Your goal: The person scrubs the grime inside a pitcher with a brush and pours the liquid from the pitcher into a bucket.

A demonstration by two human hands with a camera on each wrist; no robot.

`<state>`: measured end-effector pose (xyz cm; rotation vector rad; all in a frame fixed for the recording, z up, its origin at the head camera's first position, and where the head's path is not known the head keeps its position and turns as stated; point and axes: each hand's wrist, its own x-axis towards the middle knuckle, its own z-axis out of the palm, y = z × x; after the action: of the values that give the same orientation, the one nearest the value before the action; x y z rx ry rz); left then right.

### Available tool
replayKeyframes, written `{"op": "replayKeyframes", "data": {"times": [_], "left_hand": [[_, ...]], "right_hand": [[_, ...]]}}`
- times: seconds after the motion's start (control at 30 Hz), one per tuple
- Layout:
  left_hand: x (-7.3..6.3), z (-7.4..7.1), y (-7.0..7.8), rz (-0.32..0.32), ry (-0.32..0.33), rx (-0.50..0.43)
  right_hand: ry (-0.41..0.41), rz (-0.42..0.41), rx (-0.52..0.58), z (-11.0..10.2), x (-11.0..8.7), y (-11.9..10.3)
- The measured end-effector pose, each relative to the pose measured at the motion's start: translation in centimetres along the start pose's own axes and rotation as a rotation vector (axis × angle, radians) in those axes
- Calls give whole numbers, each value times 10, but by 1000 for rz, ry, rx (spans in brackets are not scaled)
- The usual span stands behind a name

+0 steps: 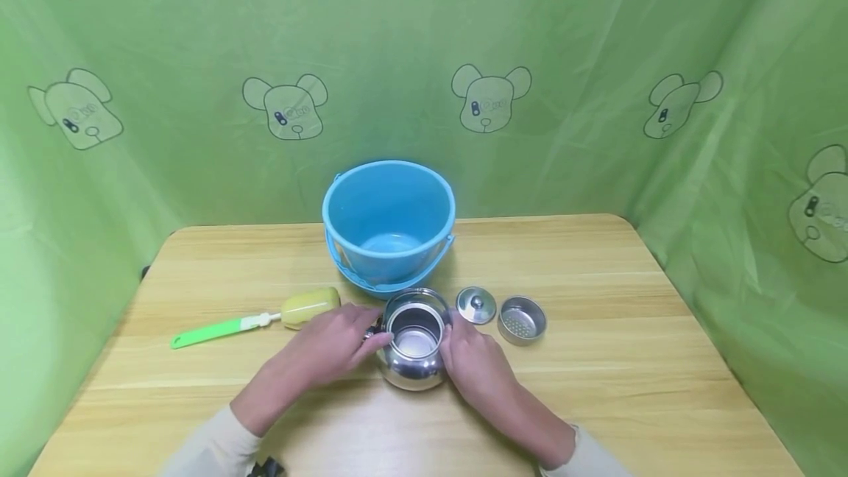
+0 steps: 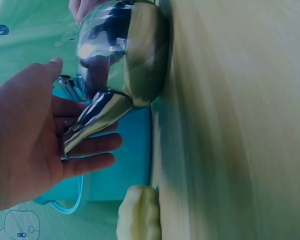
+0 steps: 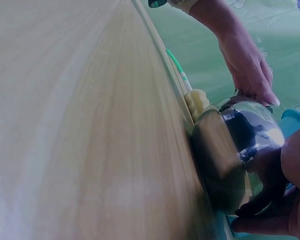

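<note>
A shiny steel teapot (image 1: 411, 372) stands lidless at the front of the table, its mouth facing up and its bail handle tipped back. My left hand (image 1: 334, 341) holds it on the left, thumb by the rim; in the left wrist view the fingers pass behind the spout (image 2: 97, 117). On the other side my right hand (image 1: 480, 363) grips the pot's body, with fingers curled against it in the right wrist view. The round steel lid (image 1: 476, 305) and a perforated strainer (image 1: 522, 320) lie just right of the pot. The teapot's base is partly hidden.
Behind the teapot stands a blue bucket (image 1: 391, 256) with its handle hanging in front. To the left lies a sponge brush with a yellow head (image 1: 310, 306) and a green handle (image 1: 208, 333). A green curtain (image 1: 550, 168) surrounds the wooden table (image 1: 596, 403).
</note>
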<state>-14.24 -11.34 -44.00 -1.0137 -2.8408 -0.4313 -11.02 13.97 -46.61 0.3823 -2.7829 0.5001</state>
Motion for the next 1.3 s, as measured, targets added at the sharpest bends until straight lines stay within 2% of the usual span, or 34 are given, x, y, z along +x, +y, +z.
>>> {"op": "replayKeyframes", "data": {"times": [0.1, 0.2, 0.5, 0.63, 0.77, 0.97, 1.03, 1.17, 1.3], "left_hand": [[2, 2, 2, -19, -15, -19], [4, 4, 3, -14, -3, 1], [11, 12, 3, -13, 25, 112], [13, 16, 3, -11, 50, 137], [15, 18, 5, -26, 53, 141], [18, 13, 6, -74, -9, 107], [19, 11, 6, -93, -36, 76], [22, 6, 7, -132, -92, -5], [24, 3, 7, -159, -121, -64]], "right_hand": [[-4, 1, 2, 0, 0, 0], [-17, 9, 6, -1, 0, -1], [-32, 14, 21, -2, 2, -3], [-73, 32, 26, -5, 3, -5], [-177, 89, 98, -15, 10, -6], [-464, 292, 329, -34, 33, 0], [-541, 333, 369, -37, 40, 4], [-615, 311, 408, -38, 51, 10], [-646, 301, 458, -36, 56, 13]]}}
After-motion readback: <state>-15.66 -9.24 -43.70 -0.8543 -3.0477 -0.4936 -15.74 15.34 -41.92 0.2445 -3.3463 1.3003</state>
